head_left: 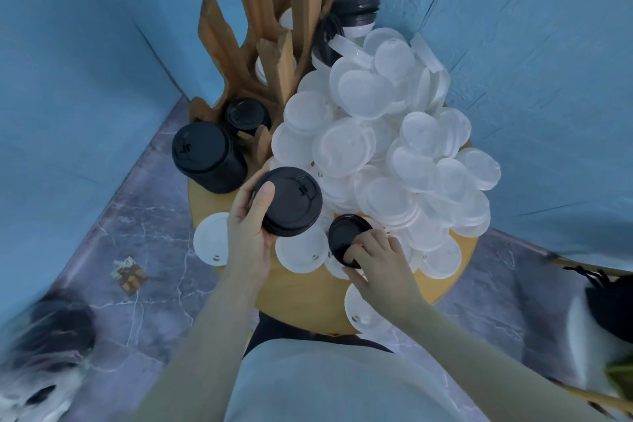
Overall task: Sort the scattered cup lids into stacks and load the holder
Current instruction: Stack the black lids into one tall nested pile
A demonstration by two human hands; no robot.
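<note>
My right hand (371, 259) pinches a black lid (347, 233) off the round table (301, 298); my left hand (250, 233) grips a short black stack (291, 200). Beyond, a large white lid heap (387, 134) lies unsorted, and the wooden holder (267, 44) looks barely loaded

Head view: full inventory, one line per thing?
White lids: too many to count, white, heaped across the table.
Black stack: one, black, table's left edge.
Black lids: one stack, black, in the holder's base.
Far lids: a few, black and white, behind the heap.
Holder: one, brown wood, back left.
Table: one, round, tan.
Left hand: holds a black lid stack.
Right hand: grip on one tilted black lid.
</note>
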